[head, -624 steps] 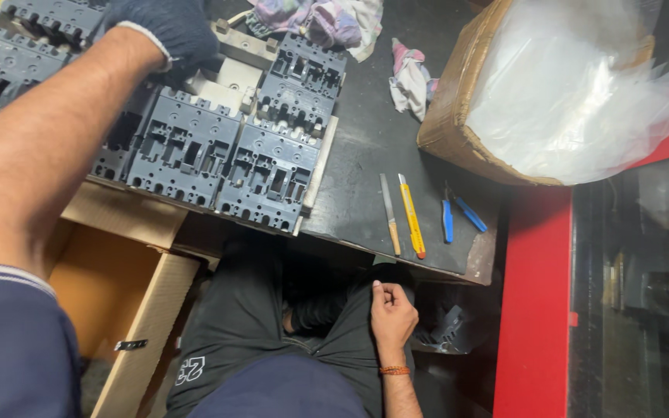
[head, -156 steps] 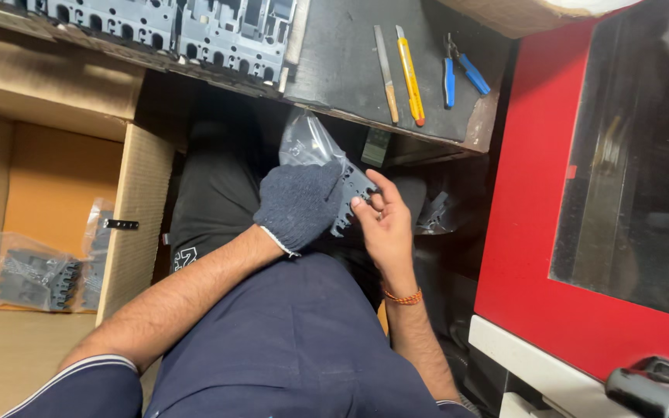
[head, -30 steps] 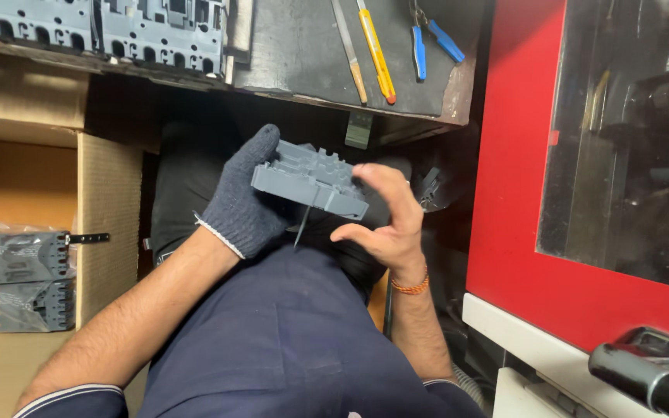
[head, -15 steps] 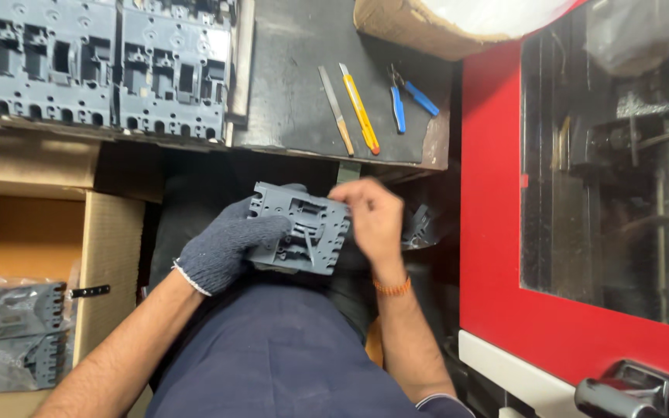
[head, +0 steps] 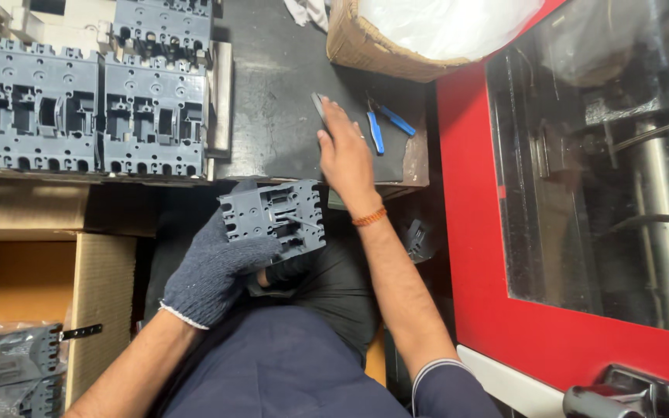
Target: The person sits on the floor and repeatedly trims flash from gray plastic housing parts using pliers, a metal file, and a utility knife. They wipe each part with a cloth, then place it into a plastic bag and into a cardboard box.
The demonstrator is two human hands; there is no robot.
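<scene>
My left hand (head: 214, 271), in a dark knit glove, grips a grey moulded plastic housing (head: 274, 218) from below and holds it over my lap, just under the table edge. My bare right hand (head: 344, 153), with an orange band at the wrist, lies stretched out on the black tabletop (head: 272, 116). It covers the hand tools lying there, and the grey tip of one tool (head: 319, 103) shows past my fingers. Whether the fingers grip a tool is hidden. Blue-handled pliers (head: 386, 124) lie just right of that hand.
Rows of grey housings (head: 87, 101) fill the table's left part. A cardboard box with a plastic bag (head: 420, 35) stands at the back. A red machine frame (head: 466, 217) with a dark window is at the right. At lower left, an open carton holds bagged parts (head: 9, 364).
My right hand has let go of the grey housing and moved up onto the table over the tools. My left hand still holds the housing, now lower and alone.
</scene>
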